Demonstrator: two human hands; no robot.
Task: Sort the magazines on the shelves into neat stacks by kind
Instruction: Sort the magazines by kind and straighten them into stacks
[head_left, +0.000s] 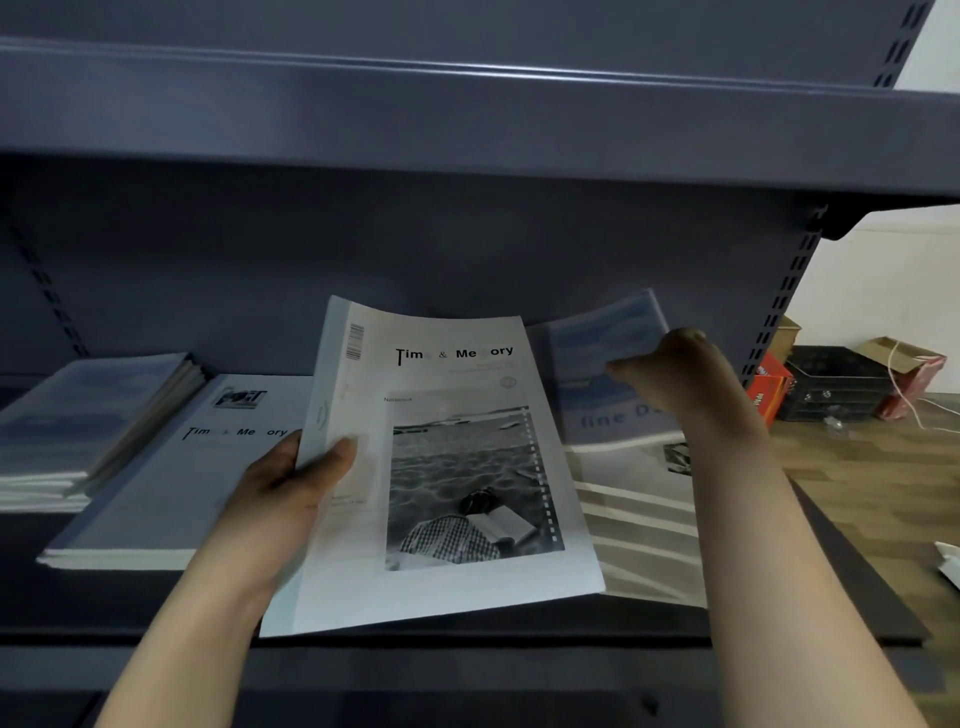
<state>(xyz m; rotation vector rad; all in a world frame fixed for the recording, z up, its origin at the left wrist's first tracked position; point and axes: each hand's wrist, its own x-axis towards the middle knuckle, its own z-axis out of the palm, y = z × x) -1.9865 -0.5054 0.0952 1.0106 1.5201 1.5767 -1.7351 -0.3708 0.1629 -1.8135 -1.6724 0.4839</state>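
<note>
The left hand (291, 488) grips a Time & Memory magazine (447, 467) by its left edge, its lower corner overhanging the shelf (467, 636) lip; beyond the left hand lies a matching stack (171, 467), and the right hand (675, 376) pinches a blue-covered magazine (602, 343) atop the right pile (639, 525), open shelf room behind
</note>
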